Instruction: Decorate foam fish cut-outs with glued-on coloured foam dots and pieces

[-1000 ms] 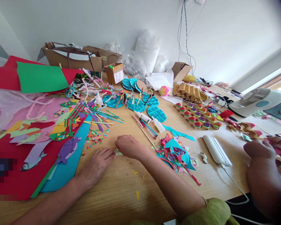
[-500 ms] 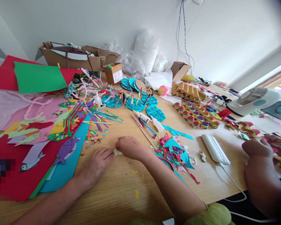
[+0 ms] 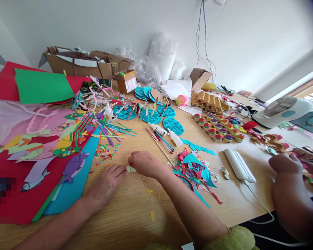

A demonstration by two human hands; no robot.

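Observation:
My left hand [image 3: 106, 184] lies flat on the wooden table, fingers stretched out and together. Its fingertips touch the edge of a small pale green paper cutout [image 3: 131, 169], which is partly covered. Over the cutout's other side, my right hand [image 3: 146, 164] is closed in a pinch, and whatever sits between its fingertips is hidden. Just beyond lie many tiny coloured paper bits [image 3: 106, 152]. Left of my left hand, a purple paper dolphin [image 3: 74, 166] rests on coloured sheets. Yellow scraps [image 3: 152, 216] lie nearer me.
Paper scraps [image 3: 195, 165] and red-handled scissors [image 3: 186, 181] lie beside my right forearm. Glue bottles [image 3: 175, 138] and pens [image 3: 165, 142] are beyond. A white power bank [image 3: 240, 166] and another person's hands [image 3: 287, 165] are at the right. Painted egg cartons [image 3: 219, 127] stand behind.

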